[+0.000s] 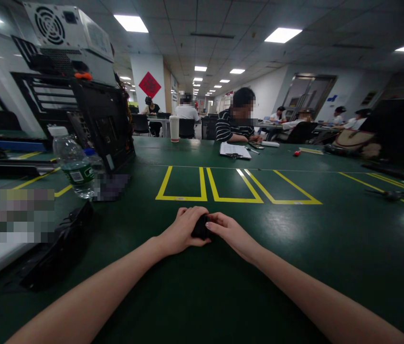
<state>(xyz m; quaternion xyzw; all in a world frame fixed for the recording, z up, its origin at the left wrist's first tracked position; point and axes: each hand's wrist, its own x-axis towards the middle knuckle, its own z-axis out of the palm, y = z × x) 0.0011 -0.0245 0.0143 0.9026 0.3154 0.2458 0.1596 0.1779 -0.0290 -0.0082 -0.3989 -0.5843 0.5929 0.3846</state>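
Between both hands is a small, rounded black object (200, 228), low over the green table (195, 286); its kind is not clear, since fingers cover much of it. My left hand (184, 231) wraps around it from the left, with the thumb along the near side. From the right, my right hand (228, 231) pinches its side with thumb and fingers. Just beyond the hands, yellow tape outlines (181, 198) mark the tabletop.
At left stand a water bottle (75, 162), a black computer case (105, 124) and a metal power supply (76, 33). A white cup (174, 129) and a clipboard (235, 150) sit toward the far edge. A person in a striped shirt (234, 126) sits opposite. Cables (395, 195) lie right.
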